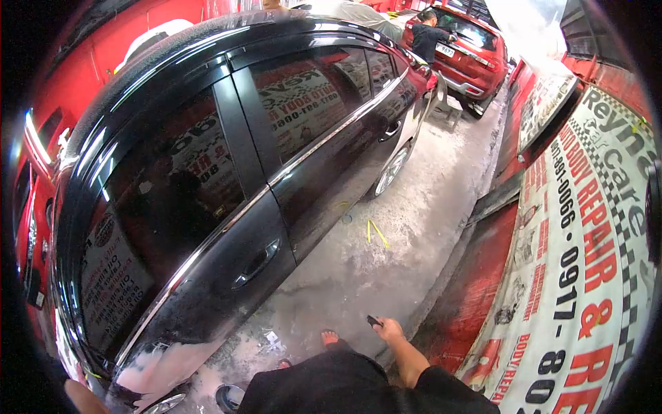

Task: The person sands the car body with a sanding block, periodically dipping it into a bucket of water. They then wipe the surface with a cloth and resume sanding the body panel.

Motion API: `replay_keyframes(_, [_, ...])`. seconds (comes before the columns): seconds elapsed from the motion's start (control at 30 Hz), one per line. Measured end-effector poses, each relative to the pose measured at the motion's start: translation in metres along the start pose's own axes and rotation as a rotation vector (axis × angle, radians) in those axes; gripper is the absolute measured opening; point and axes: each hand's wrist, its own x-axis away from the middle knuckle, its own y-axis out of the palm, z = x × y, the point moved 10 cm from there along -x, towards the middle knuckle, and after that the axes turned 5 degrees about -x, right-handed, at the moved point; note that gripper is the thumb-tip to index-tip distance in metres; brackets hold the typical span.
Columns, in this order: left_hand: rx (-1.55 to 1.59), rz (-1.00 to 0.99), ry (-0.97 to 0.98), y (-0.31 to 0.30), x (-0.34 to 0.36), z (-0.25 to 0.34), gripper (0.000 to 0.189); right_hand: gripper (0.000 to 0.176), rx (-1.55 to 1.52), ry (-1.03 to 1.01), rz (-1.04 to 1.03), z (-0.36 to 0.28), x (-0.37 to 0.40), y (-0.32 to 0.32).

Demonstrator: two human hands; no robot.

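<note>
Head: right hand [390, 330] points dark object [374, 321] toward car [331, 172].

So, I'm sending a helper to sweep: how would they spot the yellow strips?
Find the black car, then the grey floor between it and the banner. Near the car's rear wheel lie two thin yellow strips. They nearly meet at one end, like a V, unlike the white scraps nearer the person's feet.

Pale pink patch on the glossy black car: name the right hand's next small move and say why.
Perhaps bring the right hand, its fingers on a small dark object, to the pale pink patch: the hand is held away from the glossy black car, and the patch breaks its dark paint.
</note>
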Motion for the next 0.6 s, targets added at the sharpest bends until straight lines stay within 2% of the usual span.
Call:
replay_keyframes(0.1, [-0.2,0.072,0.06,-0.05,-0.043,0.021,0.046,0.045,-0.065,-0.124,0.063,-0.033,-0.047,-0.028])
replay_keyframes(0.2, [-0.323,0.134,0.127,-0.073,-0.077,0.047,0.041,0.047,-0.081,-0.046,-0.06,-0.045,-0.089,-0.03])
replay_keyframes(0.27, [-0.344,0.162,0.166,-0.064,-0.096,0.061,0.038,0.046,-0.089,-0.042,-0.035,-0.052,-0.094,-0.04])
replay_keyframes(0.33, [-0.297,0.152,0.17,-0.028,-0.1,0.068,0.035,0.046,-0.088,-0.059,-0.015,-0.044,-0.089,-0.037])
replay_keyframes(0.4, [-0.111,0.047,0.091,0.048,-0.081,0.059,0.034,0.045,-0.055,-0.141,-0.001,-0.02,-0.099,-0.013])
replay_keyframes(0.43, [0.004,-0.032,0.018,0.093,-0.062,0.052,0.034,0.045,-0.059,-0.133,-0.032,-0.022,-0.085,-0.023])
replay_keyframes(0.53, [0.298,-0.304,-0.225,0.213,0.013,0.038,0.033,0.042,0.021,-0.034,-0.133,0.013,-0.037,-0.019])
replay_keyframes(0.6, [0.398,-0.432,-0.33,0.243,0.047,0.034,0.032,0.041,0.111,0.101,-0.108,0.058,-0.015,-0.01])
